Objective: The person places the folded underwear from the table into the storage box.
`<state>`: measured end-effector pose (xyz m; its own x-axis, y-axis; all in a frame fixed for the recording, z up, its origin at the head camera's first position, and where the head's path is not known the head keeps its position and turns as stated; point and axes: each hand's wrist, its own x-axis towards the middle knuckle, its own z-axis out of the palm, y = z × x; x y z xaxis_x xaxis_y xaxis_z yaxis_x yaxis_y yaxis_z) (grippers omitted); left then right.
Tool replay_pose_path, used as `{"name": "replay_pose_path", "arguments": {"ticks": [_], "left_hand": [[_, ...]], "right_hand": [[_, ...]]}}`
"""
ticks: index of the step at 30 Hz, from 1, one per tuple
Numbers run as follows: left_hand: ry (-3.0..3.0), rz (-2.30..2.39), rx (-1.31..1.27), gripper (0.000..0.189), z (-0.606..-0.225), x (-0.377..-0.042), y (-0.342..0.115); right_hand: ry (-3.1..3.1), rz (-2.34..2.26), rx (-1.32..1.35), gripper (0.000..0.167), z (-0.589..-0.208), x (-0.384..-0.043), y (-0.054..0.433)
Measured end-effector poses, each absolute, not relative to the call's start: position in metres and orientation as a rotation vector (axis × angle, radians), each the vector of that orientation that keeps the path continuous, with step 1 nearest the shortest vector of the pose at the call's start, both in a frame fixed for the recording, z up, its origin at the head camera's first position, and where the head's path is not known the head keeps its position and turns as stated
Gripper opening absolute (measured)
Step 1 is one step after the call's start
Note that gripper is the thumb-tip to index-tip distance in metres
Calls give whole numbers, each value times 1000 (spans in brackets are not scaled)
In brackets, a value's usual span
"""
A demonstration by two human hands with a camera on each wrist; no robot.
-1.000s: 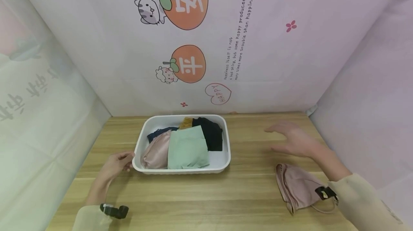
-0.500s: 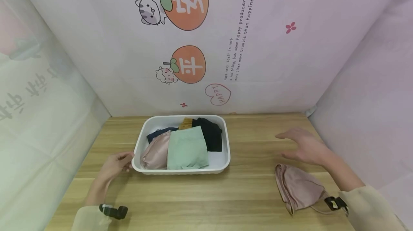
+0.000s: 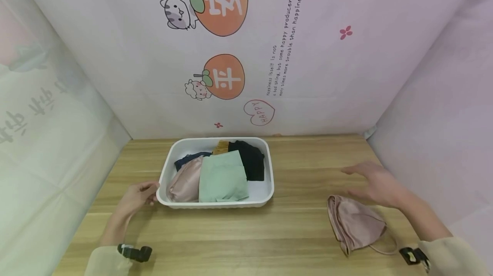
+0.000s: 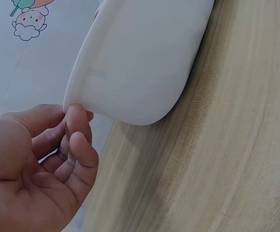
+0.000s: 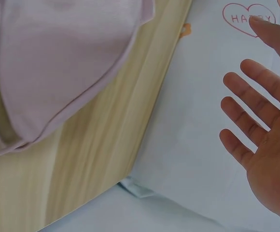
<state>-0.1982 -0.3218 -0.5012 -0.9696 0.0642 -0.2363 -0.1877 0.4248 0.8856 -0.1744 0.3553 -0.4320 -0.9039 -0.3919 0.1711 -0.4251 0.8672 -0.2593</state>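
Note:
A white plastic bin (image 3: 215,204) stands on the wooden table with folded clothes in it. My left hand (image 3: 135,201) pinches the rim at its near left corner; in the left wrist view, thumb and finger of the hand (image 4: 43,164) meet at the edge of the bin (image 4: 135,63). On the right of the table lies a folded pink satin garment (image 3: 356,224) with a thin strap. Just beyond it hovers my right hand (image 3: 379,186), slightly blurred and holding nothing. In the right wrist view the hand (image 5: 270,130) has its fingers spread, apart from the garment (image 5: 63,63).
Inside the bin are a mint green cloth (image 3: 223,177), a pink satin piece (image 3: 186,182), a black one (image 3: 250,160), a navy one (image 3: 190,159) and a mustard one (image 3: 221,147). Printed white curtains (image 3: 316,75) enclose the back and sides of the wooden table (image 3: 231,241).
My right hand has drawn back to the right and towards me, closer to the pink satin garment. My left hand and the bin have stayed in place.

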Motion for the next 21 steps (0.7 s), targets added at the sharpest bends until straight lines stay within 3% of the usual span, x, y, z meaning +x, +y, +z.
{"name": "replay_pose_path", "arguments": {"ticks": [21], "left_hand": [[2448, 1571, -118, 53, -502, -196, -321]], "right_hand": [[-2884, 442, 632, 60, -461, -147, 381]]}}
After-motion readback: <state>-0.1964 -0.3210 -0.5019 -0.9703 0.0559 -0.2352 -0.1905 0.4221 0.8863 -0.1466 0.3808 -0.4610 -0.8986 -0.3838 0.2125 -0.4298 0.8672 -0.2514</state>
